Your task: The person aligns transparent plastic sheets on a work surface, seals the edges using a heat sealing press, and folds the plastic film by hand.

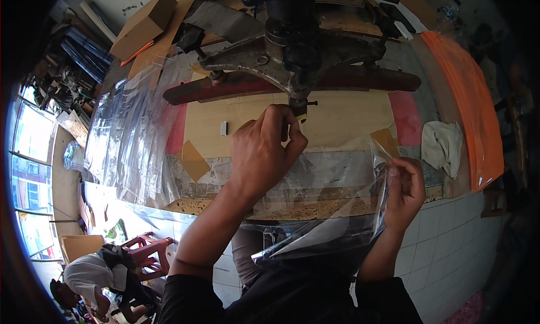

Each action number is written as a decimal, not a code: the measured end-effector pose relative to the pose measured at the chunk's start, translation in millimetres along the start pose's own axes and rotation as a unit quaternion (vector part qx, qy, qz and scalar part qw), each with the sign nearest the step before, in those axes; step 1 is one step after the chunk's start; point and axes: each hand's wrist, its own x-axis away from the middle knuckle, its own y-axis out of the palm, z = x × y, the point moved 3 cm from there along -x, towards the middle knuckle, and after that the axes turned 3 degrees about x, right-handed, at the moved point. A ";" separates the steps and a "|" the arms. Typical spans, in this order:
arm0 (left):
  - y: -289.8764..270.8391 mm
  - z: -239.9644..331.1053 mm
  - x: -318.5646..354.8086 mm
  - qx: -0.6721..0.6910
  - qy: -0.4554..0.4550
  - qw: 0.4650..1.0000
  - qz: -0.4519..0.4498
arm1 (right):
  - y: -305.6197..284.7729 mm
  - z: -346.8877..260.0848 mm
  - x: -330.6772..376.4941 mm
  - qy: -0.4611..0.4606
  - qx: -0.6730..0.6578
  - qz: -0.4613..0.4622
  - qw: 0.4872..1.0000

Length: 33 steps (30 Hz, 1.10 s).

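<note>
My right hand (402, 189) is closed on the edge of a clear plastic sheet (337, 211), which hangs in folds over the front edge of the table. My left hand (267, 141) is above the tan work surface (349, 118), its fingers curled in a pinch beside the metal tip (298, 105) of a dark press (247, 56). Whatever it may hold is hidden; a small yellow and black bit shows by the fingertips. A long dark red bar (388, 79) runs across under the press frame. Left of that hand lies a small pale piece (224, 128).
Stacked clear plastic sheets (135, 138) cover the table's left side. At right are a white cloth (442, 146) and an orange plastic stack (472, 99). A cardboard box (143, 25) stands back left. Another person (98, 276) bends beside a red stool (149, 253) at lower left.
</note>
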 end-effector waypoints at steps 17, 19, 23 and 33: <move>-19.0 4.2 3.7 0.163 -0.036 0.986 0.029 | -1.4 3.8 0.8 0.004 -0.001 -0.007 1.000; -14.6 -0.8 0.7 0.316 -0.124 0.940 0.033 | -1.2 4.0 1.1 0.002 -0.002 -0.006 1.000; -10.7 -4.2 3.6 0.446 -0.190 0.874 -0.016 | -1.0 3.7 2.1 -0.002 -0.002 -0.003 1.000; -21.2 -0.6 -10.1 0.555 -0.157 0.817 -0.001 | -2.4 1.3 1.1 -0.007 0.033 -0.011 0.999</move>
